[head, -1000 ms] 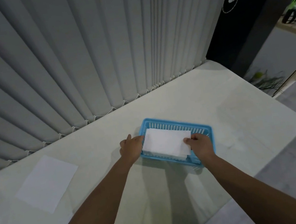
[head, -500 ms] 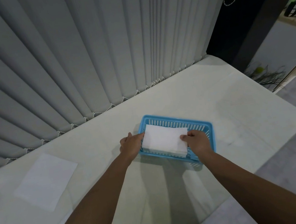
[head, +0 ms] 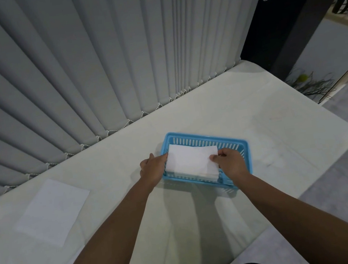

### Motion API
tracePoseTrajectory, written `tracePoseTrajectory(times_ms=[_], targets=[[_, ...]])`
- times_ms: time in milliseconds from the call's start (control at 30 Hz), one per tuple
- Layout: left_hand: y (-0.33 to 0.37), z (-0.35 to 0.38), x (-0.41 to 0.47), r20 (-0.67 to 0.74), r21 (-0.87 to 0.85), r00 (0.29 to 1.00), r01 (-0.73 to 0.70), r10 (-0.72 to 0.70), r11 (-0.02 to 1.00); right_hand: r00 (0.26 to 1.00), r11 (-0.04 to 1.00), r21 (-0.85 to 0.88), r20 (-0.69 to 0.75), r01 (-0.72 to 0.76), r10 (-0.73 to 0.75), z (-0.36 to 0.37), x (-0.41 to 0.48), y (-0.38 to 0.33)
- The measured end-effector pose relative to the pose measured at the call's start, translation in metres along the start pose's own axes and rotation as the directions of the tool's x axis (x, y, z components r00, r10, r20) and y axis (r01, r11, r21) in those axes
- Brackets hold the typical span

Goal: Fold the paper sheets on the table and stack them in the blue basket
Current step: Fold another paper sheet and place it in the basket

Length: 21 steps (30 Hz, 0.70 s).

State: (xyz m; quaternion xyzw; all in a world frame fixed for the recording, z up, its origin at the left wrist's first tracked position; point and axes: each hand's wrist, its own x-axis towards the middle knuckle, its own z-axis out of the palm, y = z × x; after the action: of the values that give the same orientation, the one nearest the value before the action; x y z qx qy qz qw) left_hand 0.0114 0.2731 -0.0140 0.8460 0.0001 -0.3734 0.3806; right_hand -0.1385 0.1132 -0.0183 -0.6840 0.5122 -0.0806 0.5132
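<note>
A blue slotted basket (head: 235,143) sits on the pale table (head: 257,119), a little right of centre. A folded white paper (head: 189,160) lies over a small stack of folded sheets in the basket. My left hand (head: 153,168) grips the folded paper's left edge at the basket's left rim. My right hand (head: 229,162) pinches its right edge over the basket's near right part. One flat unfolded sheet (head: 51,211) lies on the table far to the left.
Grey vertical blinds (head: 90,65) hang along the table's far edge. The table's right edge drops to a grey floor (head: 344,174). A dark pillar (head: 277,26) stands at the back right.
Both hands have kept their hold on the folded paper over the basket and barely moved; the paper sits slightly lower on the stack.
</note>
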Motion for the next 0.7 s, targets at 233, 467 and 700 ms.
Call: tracePoseTrajectory(times_ms=[233,467,700], targets=[[0.0,0.002,-0.001,-0.017,0.336,0.966,-0.239,0.259,0.911,0.997,0.994,-0.109,-0.078,-0.014,0.005,-0.002,-0.007,0.0],[-0.006,0.014,0.001,0.066,0.678,0.702,-0.553,0.709,0.485,0.91,0.783,-0.551,-0.096,0.288,-0.402,0.001,-0.012,0.005],[-0.012,0.023,0.017,0.333,0.828,0.757,-0.52,0.562,0.209,0.897,0.474,-0.764,0.332,0.438,-0.292,0.018,-0.013,0.021]])
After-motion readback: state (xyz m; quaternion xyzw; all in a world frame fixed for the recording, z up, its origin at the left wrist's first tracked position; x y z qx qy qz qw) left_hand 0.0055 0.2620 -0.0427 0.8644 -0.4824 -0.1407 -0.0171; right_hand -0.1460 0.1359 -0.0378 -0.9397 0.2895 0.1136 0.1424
